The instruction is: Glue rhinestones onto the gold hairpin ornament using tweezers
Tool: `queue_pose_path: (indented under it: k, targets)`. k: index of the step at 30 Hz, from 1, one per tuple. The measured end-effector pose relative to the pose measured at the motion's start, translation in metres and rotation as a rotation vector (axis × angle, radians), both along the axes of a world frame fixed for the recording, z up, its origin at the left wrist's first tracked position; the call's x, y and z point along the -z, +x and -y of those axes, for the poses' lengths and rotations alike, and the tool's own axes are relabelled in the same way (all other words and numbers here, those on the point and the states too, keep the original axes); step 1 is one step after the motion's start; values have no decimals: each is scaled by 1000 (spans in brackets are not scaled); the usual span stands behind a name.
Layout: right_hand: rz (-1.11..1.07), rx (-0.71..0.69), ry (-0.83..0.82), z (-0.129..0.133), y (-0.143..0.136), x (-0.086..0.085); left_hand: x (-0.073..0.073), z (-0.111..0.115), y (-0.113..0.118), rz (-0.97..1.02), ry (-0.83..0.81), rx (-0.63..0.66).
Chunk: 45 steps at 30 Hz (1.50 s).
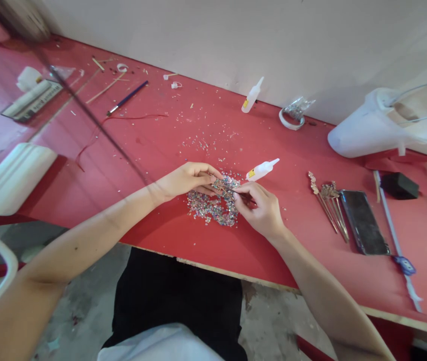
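My left hand [198, 178] is closed, thumb and fingers pinching a small ornate metallic piece [219, 186] whose exact kind is hard to make out. Between the thumb and fingers of my right hand [260, 205] is a thin dark pointed tool [232, 190], its tip at that piece. Most of the tool is hidden by the hand. Beneath both hands lies a spread pile of tiny glittering, multicoloured chips [224, 215]. Just beyond my right hand a small white glue bottle [261, 171] with a yellow label lies on its side.
On the red table [153, 150], ornate hairpins [334, 208] and a phone [364, 221] lie to the right. A white bucket [371, 123], another glue bottle [251, 98] and a tape ring [290, 120] are along the wall. A paintbrush [128, 98] and white lamp [14, 178] are left.
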State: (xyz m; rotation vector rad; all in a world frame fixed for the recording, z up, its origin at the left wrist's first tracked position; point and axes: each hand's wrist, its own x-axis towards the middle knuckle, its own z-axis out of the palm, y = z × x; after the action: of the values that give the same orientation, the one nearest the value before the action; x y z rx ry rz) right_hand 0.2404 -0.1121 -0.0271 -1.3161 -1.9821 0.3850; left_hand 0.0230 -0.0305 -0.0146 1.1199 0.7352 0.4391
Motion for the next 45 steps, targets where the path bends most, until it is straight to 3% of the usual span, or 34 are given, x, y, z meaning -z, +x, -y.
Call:
queue_pose_path:
  k: [45]
  targets:
    - [-9, 9, -10, 0, 0, 1, 0, 0, 1, 13, -13, -2]
